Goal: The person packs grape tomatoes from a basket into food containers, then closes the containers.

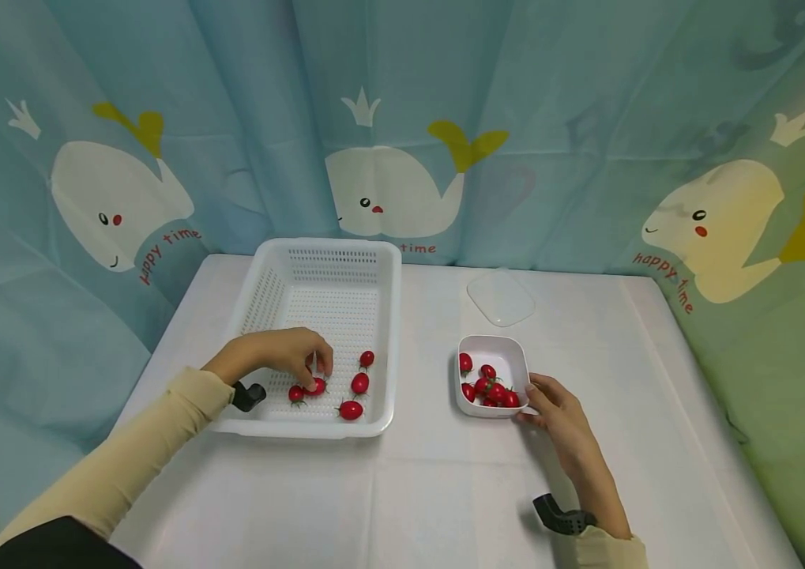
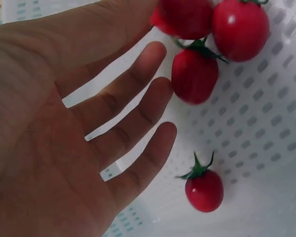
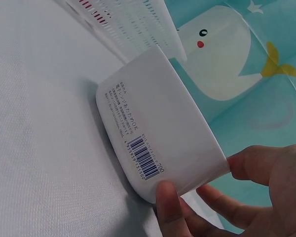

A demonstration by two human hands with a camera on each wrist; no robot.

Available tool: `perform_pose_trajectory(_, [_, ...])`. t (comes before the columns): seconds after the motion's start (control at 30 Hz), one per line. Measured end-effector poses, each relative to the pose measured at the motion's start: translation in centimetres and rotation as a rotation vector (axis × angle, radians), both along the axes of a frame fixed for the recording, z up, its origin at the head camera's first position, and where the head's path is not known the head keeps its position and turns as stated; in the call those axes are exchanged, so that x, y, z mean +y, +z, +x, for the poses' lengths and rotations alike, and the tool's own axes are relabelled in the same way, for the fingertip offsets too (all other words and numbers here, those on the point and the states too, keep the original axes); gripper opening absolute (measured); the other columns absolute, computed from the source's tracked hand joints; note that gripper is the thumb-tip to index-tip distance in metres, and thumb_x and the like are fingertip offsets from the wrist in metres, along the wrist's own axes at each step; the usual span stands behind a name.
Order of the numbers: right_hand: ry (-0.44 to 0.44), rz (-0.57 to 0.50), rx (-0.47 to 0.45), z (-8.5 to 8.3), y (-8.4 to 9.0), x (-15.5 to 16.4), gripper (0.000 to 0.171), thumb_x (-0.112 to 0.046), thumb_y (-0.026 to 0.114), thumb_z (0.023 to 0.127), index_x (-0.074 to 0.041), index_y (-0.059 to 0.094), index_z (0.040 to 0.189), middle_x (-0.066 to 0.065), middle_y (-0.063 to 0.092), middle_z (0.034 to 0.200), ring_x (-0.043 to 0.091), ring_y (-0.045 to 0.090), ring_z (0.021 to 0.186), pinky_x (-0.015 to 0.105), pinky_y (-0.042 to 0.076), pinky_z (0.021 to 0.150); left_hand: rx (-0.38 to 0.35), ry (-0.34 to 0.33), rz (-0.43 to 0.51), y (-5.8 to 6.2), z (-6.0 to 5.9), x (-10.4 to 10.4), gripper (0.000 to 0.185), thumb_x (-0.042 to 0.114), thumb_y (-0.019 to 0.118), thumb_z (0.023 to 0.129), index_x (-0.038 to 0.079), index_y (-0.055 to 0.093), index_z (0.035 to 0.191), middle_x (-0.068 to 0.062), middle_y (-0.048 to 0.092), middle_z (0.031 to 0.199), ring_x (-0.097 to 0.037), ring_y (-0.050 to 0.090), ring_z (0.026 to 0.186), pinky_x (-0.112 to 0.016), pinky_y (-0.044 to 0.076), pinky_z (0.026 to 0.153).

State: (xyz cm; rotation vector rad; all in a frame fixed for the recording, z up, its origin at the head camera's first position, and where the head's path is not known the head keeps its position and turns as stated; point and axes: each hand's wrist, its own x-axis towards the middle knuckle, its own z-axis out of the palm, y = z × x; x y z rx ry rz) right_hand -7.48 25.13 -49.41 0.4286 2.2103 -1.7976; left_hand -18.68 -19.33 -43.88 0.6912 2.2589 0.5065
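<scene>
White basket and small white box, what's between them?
Only bare white table lies between the basket and the box, as the head view shows.

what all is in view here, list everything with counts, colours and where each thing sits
table: one, white, centre
basket: one, white, on the table's left
tomatoes: at least five, red, in the basket
box: one, white, right of the basket
tomatoes: about seven, some overlapping, red, in the box
barcode: one, dark, on the box's outside
lid: one, clear, behind the box
curtain: one, blue and green, behind the table
whales: three whole, white with yellow tails, on the curtain
black item: one, black, bottom left, unclear what
straps: two, black, one per wrist
sleeves: two, cream, left and right
left hand: one, bare, at the basket's tomatoes, grip unclear
right hand: one, bare, fingers holding the box's near right corner
</scene>
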Motion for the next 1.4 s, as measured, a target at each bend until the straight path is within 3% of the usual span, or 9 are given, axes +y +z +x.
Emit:
perform_pose_trajectory(0.3, [0.0, 0.011, -0.013, 0.2, 0.1, 0.0, 0.05, -0.026, 0.049, 0.111, 0.001, 0.042, 0.154, 0.023, 0.047, 0.155, 0.002, 0.062, 0.099, 0.016, 0.057, 0.083, 0.009, -0.005, -0.049, -0.7, 0.6, 0.7, 0.019, 0.012, 0.088, 0.082, 0.015, 0.074, 0.094, 0.001, 0.067, 0.088, -0.012, 0.059, 0.083, -0.025, 0.051, 0.075])
perform_pose_trajectory(0.83, [-0.002, 0.001, -0.009, 0.3, 0.0, 0.0, 0.05, -0.024, 0.049, 0.112, 0.001, 0.041, 0.154, 0.023, 0.047, 0.154, 0.003, 0.061, 0.101, 0.017, 0.058, 0.084, -0.025, 0.01, -0.036, -0.4, 0.6, 0.8, 0.015, 0.013, 0.086, 0.085, 0.014, 0.075, 0.095, 0.001, 0.066, 0.086, -0.012, 0.059, 0.076, -0.024, 0.052, 0.069])
perform_pose_trajectory(0.97, [0.003, 0.007, -0.009, 0.2, 0.0, 0.0, 0.05, -0.025, 0.049, 0.112, 0.001, 0.041, 0.154, 0.023, 0.047, 0.155, 0.003, 0.061, 0.102, 0.016, 0.057, 0.084, -0.057, 0.025, 0.005, -0.4, 0.3, 0.5, 0.012, 0.015, 0.082, 0.089, 0.017, 0.075, 0.099, 0.001, 0.067, 0.087, -0.013, 0.06, 0.076, -0.028, 0.055, 0.072])
perform_pose_trajectory(1.2, [0.008, 0.002, -0.004, 0.2, 0.0, 0.0, 0.05, -0.025, 0.049, 0.112, 0.001, 0.041, 0.154, 0.023, 0.047, 0.154, 0.003, 0.06, 0.102, 0.017, 0.057, 0.084, -0.077, 0.011, 0.14, 0.0, -0.3, 0.3, 0.014, 0.022, 0.072, 0.097, 0.014, 0.074, 0.109, 0.002, 0.072, 0.097, -0.014, 0.062, 0.094, -0.031, 0.054, 0.084])
perform_pose_trajectory(1.4, [0.002, -0.002, 0.0, 0.1, 0.0, 0.0, 0.05, -0.024, 0.049, 0.112, 0.002, 0.041, 0.153, 0.024, 0.048, 0.152, 0.002, 0.061, 0.1, 0.017, 0.057, 0.084, -0.081, 0.083, 0.211, 0.7, -0.3, 0.3, 0.015, 0.024, 0.068, 0.1, 0.016, 0.075, 0.112, 0.001, 0.074, 0.101, -0.016, 0.064, 0.099, -0.034, 0.053, 0.091])
